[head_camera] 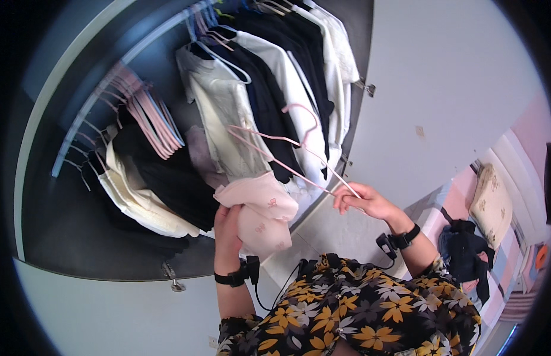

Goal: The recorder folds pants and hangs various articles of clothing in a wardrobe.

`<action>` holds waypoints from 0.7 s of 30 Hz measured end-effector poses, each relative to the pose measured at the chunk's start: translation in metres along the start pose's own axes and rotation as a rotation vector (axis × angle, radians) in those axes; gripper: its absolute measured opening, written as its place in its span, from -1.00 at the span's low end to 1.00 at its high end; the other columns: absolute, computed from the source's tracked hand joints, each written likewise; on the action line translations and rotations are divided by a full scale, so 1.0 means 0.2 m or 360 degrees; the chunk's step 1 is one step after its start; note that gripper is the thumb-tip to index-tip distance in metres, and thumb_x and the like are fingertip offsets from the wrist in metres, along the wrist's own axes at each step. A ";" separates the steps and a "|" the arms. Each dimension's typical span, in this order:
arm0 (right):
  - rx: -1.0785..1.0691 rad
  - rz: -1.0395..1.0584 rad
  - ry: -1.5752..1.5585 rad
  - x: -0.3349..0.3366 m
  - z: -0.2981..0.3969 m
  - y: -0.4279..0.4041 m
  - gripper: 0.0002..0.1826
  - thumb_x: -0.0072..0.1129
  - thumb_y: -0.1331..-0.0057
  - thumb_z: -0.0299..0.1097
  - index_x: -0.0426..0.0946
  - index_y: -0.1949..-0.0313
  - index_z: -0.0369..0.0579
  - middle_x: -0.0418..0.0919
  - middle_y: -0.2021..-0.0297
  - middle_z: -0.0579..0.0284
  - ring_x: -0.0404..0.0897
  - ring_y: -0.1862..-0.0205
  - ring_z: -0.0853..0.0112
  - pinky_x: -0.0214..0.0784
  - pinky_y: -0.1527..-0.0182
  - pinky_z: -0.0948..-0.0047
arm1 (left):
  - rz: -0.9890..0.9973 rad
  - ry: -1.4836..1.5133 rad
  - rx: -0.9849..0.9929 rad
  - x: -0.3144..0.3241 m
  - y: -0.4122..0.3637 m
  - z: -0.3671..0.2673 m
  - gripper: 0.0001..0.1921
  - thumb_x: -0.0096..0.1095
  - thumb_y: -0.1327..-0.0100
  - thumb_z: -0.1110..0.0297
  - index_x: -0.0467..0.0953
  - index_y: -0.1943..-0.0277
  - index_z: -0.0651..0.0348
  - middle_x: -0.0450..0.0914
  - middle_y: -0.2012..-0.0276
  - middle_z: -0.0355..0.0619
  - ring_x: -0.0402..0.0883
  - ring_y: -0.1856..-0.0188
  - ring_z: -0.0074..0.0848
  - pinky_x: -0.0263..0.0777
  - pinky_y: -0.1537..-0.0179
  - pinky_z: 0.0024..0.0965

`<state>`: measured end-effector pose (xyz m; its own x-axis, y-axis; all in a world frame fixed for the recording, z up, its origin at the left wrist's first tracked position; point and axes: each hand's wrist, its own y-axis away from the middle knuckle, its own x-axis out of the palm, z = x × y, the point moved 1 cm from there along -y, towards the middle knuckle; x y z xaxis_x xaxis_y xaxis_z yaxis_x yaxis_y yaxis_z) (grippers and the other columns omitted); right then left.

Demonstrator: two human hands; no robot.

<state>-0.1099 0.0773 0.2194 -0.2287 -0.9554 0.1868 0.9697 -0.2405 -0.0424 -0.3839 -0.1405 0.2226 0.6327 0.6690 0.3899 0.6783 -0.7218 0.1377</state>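
My left hand point(228, 229) grips a pale pink garment point(264, 209) printed with small bows, held in front of the hanging clothes. To the right, my right hand point(362, 200) is closed on one end of a pink clothes hanger point(293, 142). The hanger tilts up to the left, its hook on top, and nothing hangs on it. Behind it hang a sheer cream dress point(226, 115) on a light blue hanger and several black and white garments.
A curved-looking wardrobe rail point(137, 49) carries bunched pink hangers point(153, 120) and, at left, cream and black clothes point(142, 204). Open wardrobe doors point(435, 89) flank it. At right is a bed with a patterned pillow point(491, 207) and dark clothes point(467, 249).
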 end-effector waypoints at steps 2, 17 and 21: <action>0.0038 -0.0171 0.0082 -0.06 -0.09 0.22 -0.76 -0.10 -0.41 -0.53 0.41 -0.05 -0.15 0.55 0.29 0.22 0.55 0.26 0.47 0.43 0.09 0.48 | 0.0133 0.0029 -0.0036 0.06 -0.02 -0.01 -0.70 0.05 -0.39 0.45 0.44 -0.13 0.33 0.56 -0.03 -0.06 0.57 -0.03 -0.44 0.46 -0.06 -0.42; 0.0069 -0.0612 -0.0605 0.17 -0.30 0.91 -0.82 -0.26 -0.40 -0.62 0.37 0.17 -0.14 0.48 0.40 0.25 0.55 0.45 0.51 0.43 0.35 0.54 | 0.0724 -0.0254 -0.0540 0.90 -0.06 0.29 -0.70 0.07 -0.32 0.46 0.44 -0.07 0.39 0.58 0.04 0.03 0.62 0.06 -0.37 0.50 0.03 -0.38; 0.0199 -0.0660 0.0089 0.20 -0.19 1.01 -0.79 -0.29 -0.33 -0.66 0.36 0.18 -0.17 0.44 0.43 0.22 0.47 0.52 0.49 0.40 0.36 0.47 | 0.0818 -0.0304 -0.0572 0.98 -0.09 0.63 -0.60 0.16 -0.27 0.41 0.38 -0.12 0.40 0.56 0.04 0.04 0.61 0.06 -0.35 0.51 0.03 -0.35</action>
<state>0.0726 -0.0163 0.1802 -0.6020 -0.7910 0.1095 0.7969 -0.5865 0.1448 -0.2259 0.0260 0.1815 0.9207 0.2186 0.3232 0.1254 -0.9501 0.2855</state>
